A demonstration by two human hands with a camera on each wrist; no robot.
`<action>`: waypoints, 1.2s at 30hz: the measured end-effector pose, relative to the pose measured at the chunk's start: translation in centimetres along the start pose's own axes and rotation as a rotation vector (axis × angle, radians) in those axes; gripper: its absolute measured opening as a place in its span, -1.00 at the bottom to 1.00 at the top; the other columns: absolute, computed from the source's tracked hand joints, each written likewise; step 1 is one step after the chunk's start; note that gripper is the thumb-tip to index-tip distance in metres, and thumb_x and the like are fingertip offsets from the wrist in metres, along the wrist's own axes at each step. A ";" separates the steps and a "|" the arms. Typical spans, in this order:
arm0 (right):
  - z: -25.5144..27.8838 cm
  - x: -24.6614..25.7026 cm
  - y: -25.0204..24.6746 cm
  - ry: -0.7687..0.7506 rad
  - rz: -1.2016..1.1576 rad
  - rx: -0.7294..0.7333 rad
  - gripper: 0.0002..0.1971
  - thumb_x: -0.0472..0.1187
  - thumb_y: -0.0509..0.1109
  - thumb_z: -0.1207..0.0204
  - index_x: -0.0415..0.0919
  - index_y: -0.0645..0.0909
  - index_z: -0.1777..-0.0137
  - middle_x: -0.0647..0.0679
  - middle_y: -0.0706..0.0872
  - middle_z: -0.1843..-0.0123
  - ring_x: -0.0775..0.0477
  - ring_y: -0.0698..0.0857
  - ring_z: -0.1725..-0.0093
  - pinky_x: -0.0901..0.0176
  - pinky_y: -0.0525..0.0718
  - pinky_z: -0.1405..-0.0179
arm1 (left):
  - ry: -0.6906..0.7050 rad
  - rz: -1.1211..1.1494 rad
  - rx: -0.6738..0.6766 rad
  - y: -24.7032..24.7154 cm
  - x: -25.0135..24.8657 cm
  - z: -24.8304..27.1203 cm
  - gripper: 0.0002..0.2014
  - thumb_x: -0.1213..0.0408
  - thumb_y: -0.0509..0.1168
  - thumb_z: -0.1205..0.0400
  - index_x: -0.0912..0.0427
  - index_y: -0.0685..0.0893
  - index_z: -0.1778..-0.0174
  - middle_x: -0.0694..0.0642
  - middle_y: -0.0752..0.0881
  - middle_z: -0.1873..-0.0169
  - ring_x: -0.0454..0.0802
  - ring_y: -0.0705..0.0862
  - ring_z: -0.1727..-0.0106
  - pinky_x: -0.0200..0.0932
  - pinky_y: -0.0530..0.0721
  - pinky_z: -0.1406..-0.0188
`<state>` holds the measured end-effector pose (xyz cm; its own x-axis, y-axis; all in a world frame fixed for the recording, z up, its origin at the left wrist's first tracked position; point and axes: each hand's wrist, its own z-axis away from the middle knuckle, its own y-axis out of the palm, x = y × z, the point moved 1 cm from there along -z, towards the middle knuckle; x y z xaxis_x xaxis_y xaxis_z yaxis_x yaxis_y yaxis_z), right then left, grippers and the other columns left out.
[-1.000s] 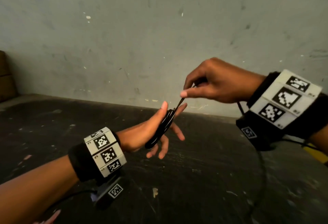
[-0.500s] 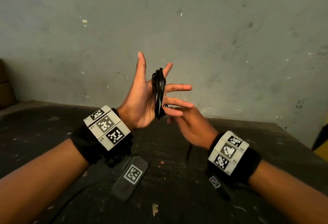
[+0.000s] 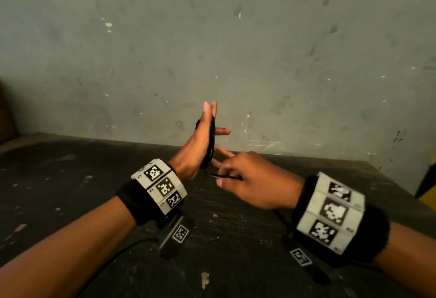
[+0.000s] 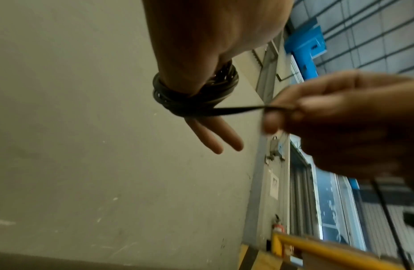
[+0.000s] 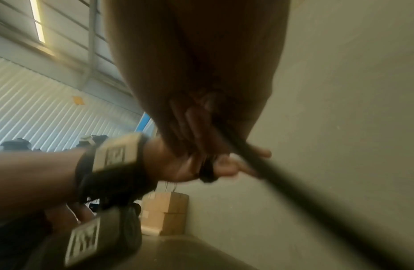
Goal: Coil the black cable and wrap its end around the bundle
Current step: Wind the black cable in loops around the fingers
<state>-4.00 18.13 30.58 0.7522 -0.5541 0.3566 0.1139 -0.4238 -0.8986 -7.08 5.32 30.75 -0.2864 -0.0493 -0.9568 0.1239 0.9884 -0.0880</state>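
My left hand (image 3: 197, 150) stands upright over the dark table, edge-on to me, fingers straight and spread. The black cable coil (image 3: 210, 146) is looped round that hand; the left wrist view shows the coil (image 4: 192, 98) circling the hand below the fingers (image 4: 215, 135). My right hand (image 3: 245, 179) sits just right of and below the coil and pinches the cable end (image 3: 224, 176) between thumb and fingers. The short strand (image 4: 238, 109) runs taut from the coil to the right hand (image 4: 328, 118). In the blurred right wrist view, the left hand (image 5: 226, 166) carries the coil (image 5: 207, 173).
A scuffed dark table (image 3: 94, 179) lies below both arms, against a grey wall (image 3: 283, 61). Brown boxes (image 3: 7, 120) stand at the far left and a yellow object (image 3: 428, 193) at the right edge. Thin black wires hang from both wrist bands.
The right hand went from above the coil to below it, then came toward me to the right, drawing the end strand out. The left hand turned upright and edge-on.
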 end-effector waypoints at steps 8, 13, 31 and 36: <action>1.6 1.5 -7.3 -0.145 0.259 0.022 -0.88 -0.11 0.47 -0.44 -0.14 0.75 0.24 0.27 0.58 0.61 0.39 0.55 0.51 0.55 0.38 0.48 | -0.094 -0.124 0.337 1.8 3.0 4.3 -0.12 -0.60 -0.19 -0.27 -0.43 -0.01 -0.57 0.20 0.49 -0.47 0.26 0.80 0.14 0.12 0.79 0.40; 2.0 0.8 -10.4 -0.184 0.291 -0.082 -0.71 0.11 0.49 -0.29 -0.13 0.72 0.34 0.07 0.47 0.67 0.11 0.43 0.61 0.40 0.30 0.60 | -0.118 -0.030 0.502 3.4 1.5 7.3 -0.21 -0.62 -0.06 -0.22 -0.66 -0.02 -0.43 0.12 0.59 -0.37 0.30 0.79 0.08 0.15 0.80 0.37; 2.6 0.3 2.3 -0.025 -0.257 -0.262 -0.68 -0.16 0.20 -0.64 -0.19 0.50 0.36 -0.02 0.44 0.51 0.07 0.43 0.51 0.07 0.42 0.42 | 0.099 0.339 0.098 1.9 -5.2 3.7 -0.34 -0.36 -0.22 -0.57 -0.29 -0.05 -0.62 0.32 0.66 -0.27 0.18 0.82 0.26 -0.03 0.81 0.48; 3.4 1.3 2.5 0.027 -0.044 -0.061 -0.64 -0.11 0.21 -0.62 -0.04 0.43 0.45 0.05 0.49 0.51 0.10 0.49 0.51 0.13 0.44 0.41 | 0.060 0.303 0.017 1.6 -3.3 3.8 -0.38 -0.30 -0.15 -0.61 -0.30 -0.09 -0.61 0.33 0.60 -0.30 0.21 0.81 0.23 -0.05 0.79 0.48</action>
<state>-0.51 18.78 27.97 0.7298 -0.5527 0.4025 0.1061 -0.4900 -0.8652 -2.37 6.56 32.73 -0.2892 0.2568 -0.9222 0.2279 0.9541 0.1943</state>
